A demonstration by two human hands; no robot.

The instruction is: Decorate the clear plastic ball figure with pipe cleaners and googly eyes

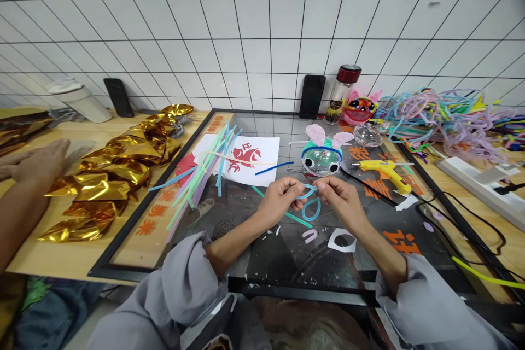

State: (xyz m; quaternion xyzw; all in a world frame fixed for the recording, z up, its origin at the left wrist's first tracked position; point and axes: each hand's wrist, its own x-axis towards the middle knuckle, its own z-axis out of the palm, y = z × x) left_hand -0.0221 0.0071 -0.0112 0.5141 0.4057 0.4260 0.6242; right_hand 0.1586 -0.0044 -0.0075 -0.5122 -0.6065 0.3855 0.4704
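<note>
My left hand pinches a light blue pipe cleaner bent into loops. From the other side my right hand grips the same pipe cleaner where the loops meet; one loop hangs down between the hands. Just beyond them sits a clear ball-shaped animal figure with pink ears, googly eyes and green and blue pipe cleaner trim. Below my left hand a green pipe cleaner lies on the dark board. A dark blue pipe cleaner rests partly on the white paper with a red print.
A yellow glue gun lies at right, its cord running past a white power strip. Tangled pipe cleaners are heaped at back right. Sorted pipe cleaners and gold foil lie left, near another person's hand. A bottle stands behind.
</note>
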